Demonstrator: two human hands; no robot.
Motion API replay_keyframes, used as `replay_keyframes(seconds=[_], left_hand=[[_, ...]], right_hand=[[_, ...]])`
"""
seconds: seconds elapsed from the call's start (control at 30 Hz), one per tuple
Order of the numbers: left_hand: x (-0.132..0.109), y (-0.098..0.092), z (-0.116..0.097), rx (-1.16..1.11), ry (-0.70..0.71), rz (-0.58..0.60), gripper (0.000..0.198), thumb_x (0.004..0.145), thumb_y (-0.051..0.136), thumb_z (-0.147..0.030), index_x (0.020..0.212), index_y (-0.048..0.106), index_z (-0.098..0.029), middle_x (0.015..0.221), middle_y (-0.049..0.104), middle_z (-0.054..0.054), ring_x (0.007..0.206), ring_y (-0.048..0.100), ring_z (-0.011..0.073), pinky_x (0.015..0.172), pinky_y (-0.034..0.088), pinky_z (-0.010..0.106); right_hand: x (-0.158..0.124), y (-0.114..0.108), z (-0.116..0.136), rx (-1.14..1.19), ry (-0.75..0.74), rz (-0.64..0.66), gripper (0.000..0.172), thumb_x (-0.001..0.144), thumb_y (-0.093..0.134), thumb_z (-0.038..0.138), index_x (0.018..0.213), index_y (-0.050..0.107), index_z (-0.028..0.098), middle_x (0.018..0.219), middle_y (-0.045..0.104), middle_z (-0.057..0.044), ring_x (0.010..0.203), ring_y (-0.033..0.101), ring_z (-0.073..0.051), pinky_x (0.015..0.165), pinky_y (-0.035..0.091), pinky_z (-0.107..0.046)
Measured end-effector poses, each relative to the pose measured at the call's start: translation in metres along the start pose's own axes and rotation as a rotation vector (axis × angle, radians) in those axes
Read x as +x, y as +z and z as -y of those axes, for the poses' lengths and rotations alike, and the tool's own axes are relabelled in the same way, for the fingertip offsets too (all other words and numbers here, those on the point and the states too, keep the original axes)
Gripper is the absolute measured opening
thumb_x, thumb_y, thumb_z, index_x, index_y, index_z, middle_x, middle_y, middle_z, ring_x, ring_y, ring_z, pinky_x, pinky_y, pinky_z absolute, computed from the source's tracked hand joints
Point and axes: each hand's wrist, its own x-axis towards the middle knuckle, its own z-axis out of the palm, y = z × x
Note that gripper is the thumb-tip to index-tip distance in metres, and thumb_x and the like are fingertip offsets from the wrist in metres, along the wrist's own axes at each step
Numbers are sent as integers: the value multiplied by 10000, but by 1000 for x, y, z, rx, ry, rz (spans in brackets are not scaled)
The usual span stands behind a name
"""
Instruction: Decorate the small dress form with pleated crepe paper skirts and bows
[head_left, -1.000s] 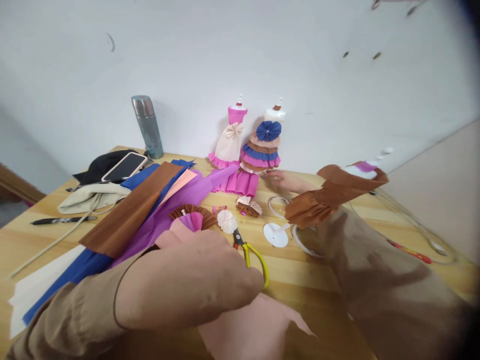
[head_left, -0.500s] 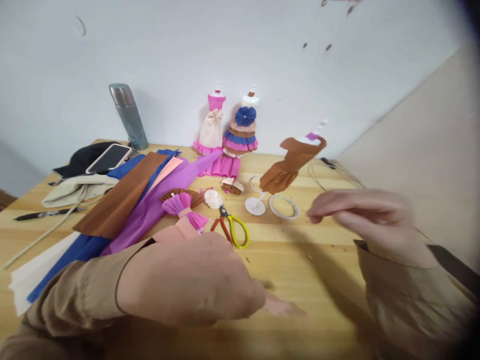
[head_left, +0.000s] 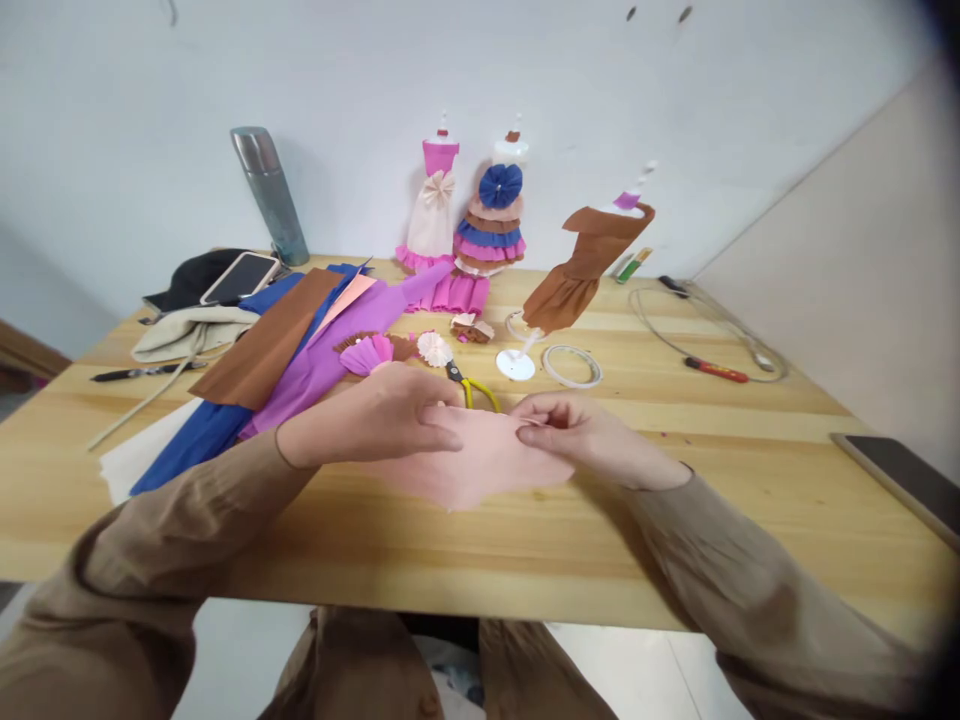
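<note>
A piece of pale pink crepe paper (head_left: 469,465) is stretched between my two hands above the front of the table. My left hand (head_left: 375,418) pinches its upper left edge, thumb on the near side. At the upper right edge, my right hand (head_left: 589,435) grips the paper between thumb and fingers. Just behind the paper lie scissors (head_left: 480,390) with yellow handles, partly hidden. A small dress form in a brown paper dress (head_left: 581,265) stands on a white round base (head_left: 515,365). Beside that base is a roll of tape (head_left: 571,367).
Brown (head_left: 266,345), blue and purple paper strips cover the left, near a pen (head_left: 146,371) and a phone (head_left: 240,278). A flask (head_left: 270,195) and two dressed forms (head_left: 431,215) stand by the wall. Rightward lie a red-handled tool (head_left: 716,370), a cable and a dark phone (head_left: 904,480).
Both hands have come together and now hold the pink paper between them; my right hand was apart before. The view has shifted, showing more of the table's front edge.
</note>
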Motion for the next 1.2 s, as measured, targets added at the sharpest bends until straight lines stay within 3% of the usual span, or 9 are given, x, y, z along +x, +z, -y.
replay_keyframes(seconds=[0.07, 0.13, 0.23, 0.3, 0.43, 0.57, 0.8, 1.0, 1.2], left_hand=[[-13, -1, 7, -78, -29, 20, 165, 727, 621, -179, 643, 481, -155, 601, 372, -67, 566, 361, 67, 502, 256, 207], [-25, -1, 15, -189, -70, 106, 183, 734, 609, -175, 627, 462, -158, 590, 366, -65, 550, 348, 66, 480, 243, 202], [-39, 5, 23, -495, 23, 444, 205, 755, 646, -227, 648, 484, -159, 582, 410, -63, 544, 371, 68, 477, 282, 189], [-42, 13, 23, -617, 85, 621, 233, 765, 653, -222, 627, 476, -159, 569, 430, -60, 542, 387, 69, 481, 300, 186], [-37, 36, 20, -652, 175, 691, 269, 749, 691, -216, 598, 474, -162, 532, 408, -64, 518, 366, 70, 455, 278, 189], [-35, 50, 21, -739, 178, 666, 262, 758, 706, -241, 616, 499, -165, 533, 400, -65, 517, 356, 75, 457, 290, 197], [-41, 32, -3, -818, 190, 690, 309, 763, 735, -313, 616, 506, -168, 545, 412, -61, 537, 367, 76, 440, 300, 196], [-26, 12, -39, -612, 400, 626, 380, 767, 649, -85, 562, 348, -194, 541, 343, -66, 524, 351, 75, 465, 333, 210], [-15, -7, -48, -86, 486, 372, 286, 839, 574, -94, 593, 465, -193, 561, 526, -44, 526, 391, 101, 501, 338, 257]], right_hand=[[-2, -7, -2, 39, 12, 13, 331, 753, 763, 456, 847, 668, 153, 681, 629, 17, 550, 527, -74, 524, 399, -196], [-6, -14, 0, -1, -17, 210, 333, 775, 747, 466, 807, 686, 141, 642, 617, 14, 538, 527, -75, 521, 407, -196], [-10, -20, 3, -48, -68, 658, 458, 778, 711, 557, 884, 737, 112, 720, 679, -53, 646, 622, -126, 632, 495, -246], [-10, -16, 2, 3, -59, 754, 587, 797, 676, 588, 1143, 693, 114, 880, 719, -107, 748, 678, -166, 713, 534, -298], [-4, 5, -5, -69, -61, 504, 770, 809, 705, 503, 1450, 437, 170, 905, 718, -82, 727, 674, -160, 648, 542, -284], [6, 32, -7, -608, -339, 156, 266, 902, 593, 313, 1089, 714, 168, 730, 694, -36, 545, 544, -104, 534, 425, -230], [24, 74, 0, -844, -694, 116, 252, 961, 454, 219, 953, 700, 165, 740, 711, -66, 643, 600, -152, 603, 425, -269], [32, 72, 2, -565, -547, 245, 276, 895, 555, 296, 1100, 672, 152, 537, 474, 59, 466, 368, -87, 464, 313, -223], [46, 40, -5, -558, -358, -149, 319, 924, 504, 390, 899, 692, 133, 668, 603, -17, 542, 436, -105, 523, 340, -242]])
